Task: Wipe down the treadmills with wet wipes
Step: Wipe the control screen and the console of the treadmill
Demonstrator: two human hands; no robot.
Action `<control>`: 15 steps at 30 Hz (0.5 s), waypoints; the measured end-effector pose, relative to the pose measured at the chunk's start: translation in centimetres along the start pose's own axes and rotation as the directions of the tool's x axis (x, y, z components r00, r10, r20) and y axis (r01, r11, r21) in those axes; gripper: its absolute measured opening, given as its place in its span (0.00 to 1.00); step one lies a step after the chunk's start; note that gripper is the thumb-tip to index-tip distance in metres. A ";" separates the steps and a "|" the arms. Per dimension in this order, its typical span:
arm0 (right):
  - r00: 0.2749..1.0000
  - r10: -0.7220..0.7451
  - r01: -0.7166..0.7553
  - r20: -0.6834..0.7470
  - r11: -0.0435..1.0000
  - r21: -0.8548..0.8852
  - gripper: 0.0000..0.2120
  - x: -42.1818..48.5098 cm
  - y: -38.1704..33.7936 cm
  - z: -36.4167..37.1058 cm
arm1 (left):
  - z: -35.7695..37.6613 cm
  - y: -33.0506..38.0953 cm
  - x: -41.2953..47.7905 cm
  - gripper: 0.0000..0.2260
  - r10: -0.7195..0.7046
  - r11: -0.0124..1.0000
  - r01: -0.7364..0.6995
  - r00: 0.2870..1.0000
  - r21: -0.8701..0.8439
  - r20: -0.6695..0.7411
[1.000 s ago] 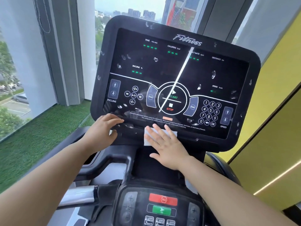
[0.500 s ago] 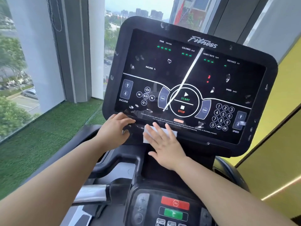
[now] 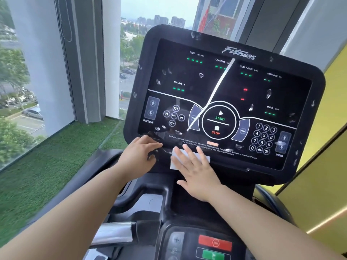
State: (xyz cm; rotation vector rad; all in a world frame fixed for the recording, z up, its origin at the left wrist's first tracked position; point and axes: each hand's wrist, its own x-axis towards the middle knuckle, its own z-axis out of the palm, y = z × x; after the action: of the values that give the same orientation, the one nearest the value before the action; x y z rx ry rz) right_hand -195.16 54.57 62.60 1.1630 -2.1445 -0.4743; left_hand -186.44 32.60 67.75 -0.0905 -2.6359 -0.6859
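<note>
Though half-hidden, flat white wipe (image 3: 173, 163).

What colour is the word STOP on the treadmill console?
Red; the STOP label shows best in the head view.

All the writing stands on the treadmill screen (image 3: 197, 94). Far above the right hand (image 3: 195, 171), on the top rim, is the brand "Fitness". Under it are readouts labelled TIME min:sec, CALORIES, HEART RATE bpm, DISTANCE km, INCLINE % and SPEED km/h. Just above that hand's fingertips a ring (image 3: 218, 121) holds START in green and STOP in red. To the hand's right is a keypad (image 3: 263, 136) with 1 to 9, 0 and OK, then arrows marked SPEED. Above the left hand (image 3: 139, 156) are arrows marked INCLINE. Just beyond the right hand's fingertips runs small print beginning "Consult a physician before using the equipment".
</note>
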 end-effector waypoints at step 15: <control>0.998 -0.046 0.049 0.040 0.997 -0.066 0.34 -0.5 0.4 -0.1 | -0.2 -0.8 0.0 0.20 0.083 0.996 -0.083 0.996 0.013 0.028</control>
State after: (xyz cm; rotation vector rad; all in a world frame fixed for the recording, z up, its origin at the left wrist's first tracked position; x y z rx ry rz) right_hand -195.14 55.19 62.66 1.1787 -2.1209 -0.5892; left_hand -186.51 31.82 67.57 -0.2057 -2.6463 -0.6431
